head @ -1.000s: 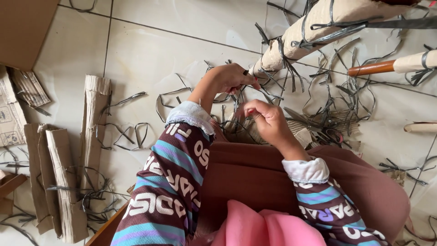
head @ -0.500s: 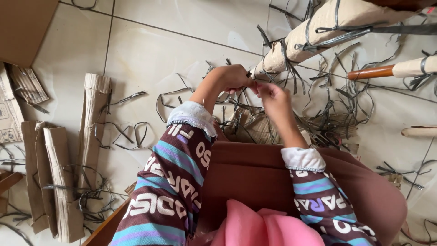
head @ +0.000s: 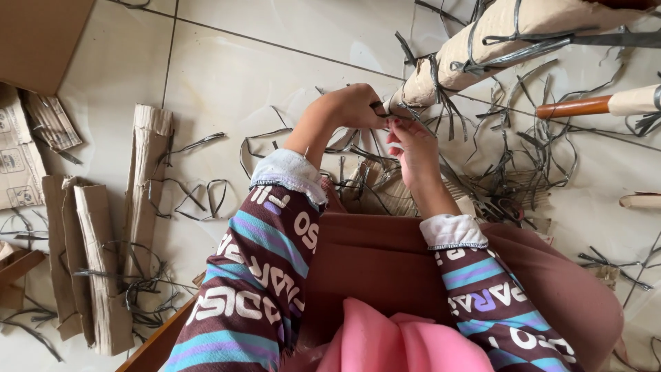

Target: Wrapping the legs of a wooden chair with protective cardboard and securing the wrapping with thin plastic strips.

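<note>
My left hand [head: 352, 107] is closed around the lower end of a long cardboard-wrapped piece [head: 496, 41] that slants up to the right, bound with dark plastic straps. My right hand [head: 412, 148] is just below it, fingertips pinching a dark strap [head: 413, 110] at that same end. Both hands meet at the tip of the wrapped piece. Striped sleeves with white cuffs cover my forearms above my brown-clad lap.
Loose dark straps [head: 516, 158] litter the tiled floor on the right. Rolled cardboard strips [head: 103, 241] lie at the left beside flat cardboard pieces [head: 34, 41]. A wooden leg [head: 578, 107], partly wrapped, lies at the right. A wooden edge [head: 158, 337] shows at the bottom left.
My right hand has moved up from near my lap to the end of the wrapped piece, joining my left hand there. The left hand has stayed in place.
</note>
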